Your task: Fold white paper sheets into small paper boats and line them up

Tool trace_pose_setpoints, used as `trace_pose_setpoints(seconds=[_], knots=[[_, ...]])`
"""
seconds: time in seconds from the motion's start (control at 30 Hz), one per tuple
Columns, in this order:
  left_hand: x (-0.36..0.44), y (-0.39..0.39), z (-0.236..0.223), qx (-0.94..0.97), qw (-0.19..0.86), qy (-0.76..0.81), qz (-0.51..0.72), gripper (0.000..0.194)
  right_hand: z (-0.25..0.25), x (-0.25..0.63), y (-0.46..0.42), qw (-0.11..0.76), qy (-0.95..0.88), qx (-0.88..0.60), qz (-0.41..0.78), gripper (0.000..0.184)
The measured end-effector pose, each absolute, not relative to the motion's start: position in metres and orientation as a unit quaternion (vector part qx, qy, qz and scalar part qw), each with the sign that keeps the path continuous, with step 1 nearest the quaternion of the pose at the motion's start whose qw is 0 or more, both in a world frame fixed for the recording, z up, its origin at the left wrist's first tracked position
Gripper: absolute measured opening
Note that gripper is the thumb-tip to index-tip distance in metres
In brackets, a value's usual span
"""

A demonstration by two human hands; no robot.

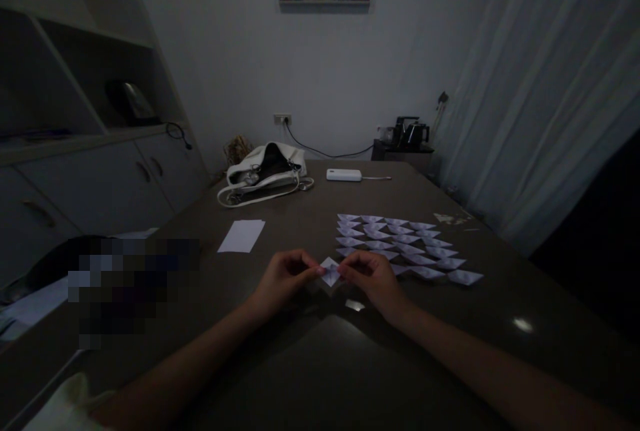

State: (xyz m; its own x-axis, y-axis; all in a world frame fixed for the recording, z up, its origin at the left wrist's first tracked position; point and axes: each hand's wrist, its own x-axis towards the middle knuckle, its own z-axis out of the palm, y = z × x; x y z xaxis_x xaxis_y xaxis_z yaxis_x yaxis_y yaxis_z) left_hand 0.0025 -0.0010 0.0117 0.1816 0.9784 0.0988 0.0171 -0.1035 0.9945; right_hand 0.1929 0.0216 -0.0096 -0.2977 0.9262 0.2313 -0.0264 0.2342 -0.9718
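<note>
My left hand [286, 276] and my right hand [371, 275] meet over the dark table [320, 364], each pinching one side of a small pale folded paper piece [331, 271]. Both hands have their fingers closed on it, and it sits just above the tabletop between them. Right behind my right hand lie several finished folded paper pieces [407, 246] in neat rows. A flat white sheet of paper [242, 235] lies to the left, beyond my left hand.
A white handbag [265, 173] and a white power bank [344, 175] with a cable sit at the table's far end. Cabinets [100, 177] line the left wall, a curtain [540, 97] hangs on the right, and a kettle [411, 132] stands on a side table.
</note>
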Motion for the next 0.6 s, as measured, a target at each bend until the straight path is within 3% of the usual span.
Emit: trace_pose_setpoints(seconds=[0.6], knots=[[0.0007,0.0034,0.0092,0.583,0.534,0.444,0.421,0.031,-0.01,0.1922,0.0197,0.49,-0.643,-0.349,0.473,0.02]])
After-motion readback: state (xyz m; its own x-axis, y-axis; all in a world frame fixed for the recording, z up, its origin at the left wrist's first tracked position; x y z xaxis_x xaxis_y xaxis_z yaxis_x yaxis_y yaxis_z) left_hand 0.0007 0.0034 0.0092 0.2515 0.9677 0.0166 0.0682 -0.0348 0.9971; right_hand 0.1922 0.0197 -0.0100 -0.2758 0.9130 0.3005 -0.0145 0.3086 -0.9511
